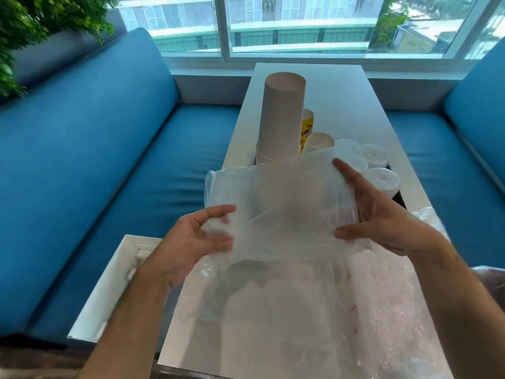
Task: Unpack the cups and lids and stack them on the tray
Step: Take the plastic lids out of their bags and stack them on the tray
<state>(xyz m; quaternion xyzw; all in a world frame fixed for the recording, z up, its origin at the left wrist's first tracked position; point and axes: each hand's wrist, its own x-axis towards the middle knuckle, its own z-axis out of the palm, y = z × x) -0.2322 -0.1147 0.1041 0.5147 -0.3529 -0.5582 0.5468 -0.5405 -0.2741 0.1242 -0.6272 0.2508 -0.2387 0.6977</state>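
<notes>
Clear, thin plastic bag: light, limp, slippery; best taken at its edges. Left hand fingers pinch one side, right hand fingers grip the other, above the white counter.

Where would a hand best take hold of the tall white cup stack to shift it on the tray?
Probably low on the tall white cup stack, around its wider lower body, coming from its left side. It stands upside down and tapers upward, so a high grip could lift off only the top cups. The yellow cup and lid stacks crowd its right side, and the plastic bag screens the near side.
</notes>
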